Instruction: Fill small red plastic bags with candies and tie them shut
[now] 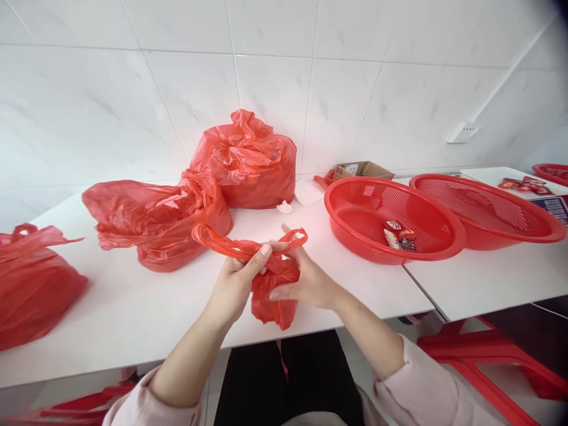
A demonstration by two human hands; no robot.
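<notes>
Over the table's front edge I hold a small red plastic bag [274,296], its top gathered and its handle loops sticking out to both sides. My left hand [237,281] is closed on the gathered neck, thumb pressed on top. My right hand [308,278] wraps the bag's right side, with its thumb across the front and a finger through the right loop. What the bag contains is hidden. Just behind it stands an open red plastic bag [164,222], and farther back a larger, full red plastic bag [257,160] leans near the wall.
Another red bag [35,284] sits at the far left. On the right are a red basket [394,201] with a few small packets [394,236] and a second red basket [488,207]. A cardboard box [364,170] stands behind them. Red stools [488,355] are below the table [346,296].
</notes>
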